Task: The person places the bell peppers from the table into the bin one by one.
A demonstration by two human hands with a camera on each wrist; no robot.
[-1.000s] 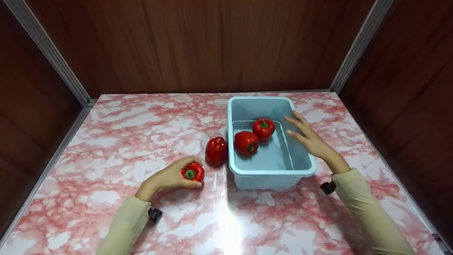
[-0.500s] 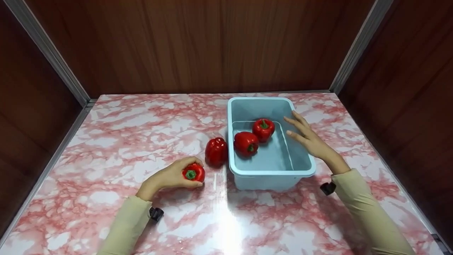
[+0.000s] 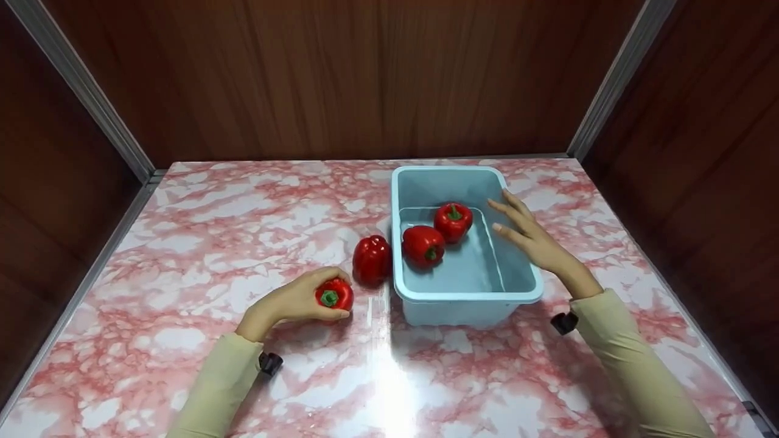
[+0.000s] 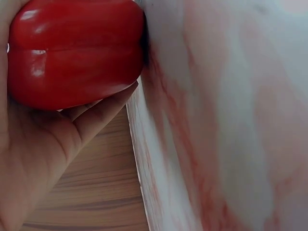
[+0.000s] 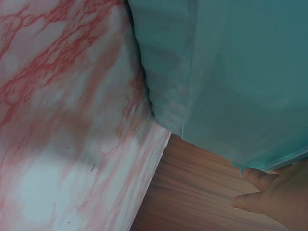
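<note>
My left hand (image 3: 302,297) holds a red bell pepper (image 3: 338,294), its green stem facing up, between thumb and curled fingers. The left wrist view has this pepper's glossy side (image 4: 77,53) close to the marbled surface. Just beyond it, a second bell pepper (image 3: 372,260) lies beside the left wall of a light blue plastic tub (image 3: 468,297). Inside the tub are two more red peppers, one lying on its side (image 3: 423,246) and one upright (image 3: 453,222). My right hand (image 3: 535,240) is at the tub's right rim, fingers spread and fairly straight, and shows at the rim (image 5: 279,192) in the right wrist view.
A table (image 3: 243,219) with a pink and white marbled top lies under everything. Dark wood-grain panels (image 3: 341,79) enclose it at the back and both sides, with metal corner posts. Bright glare falls on the tabletop in front of the tub.
My left hand has shifted very slightly to the right with the bell pepper in its grip. The right hand, the tub and the other peppers have stayed where they were.
</note>
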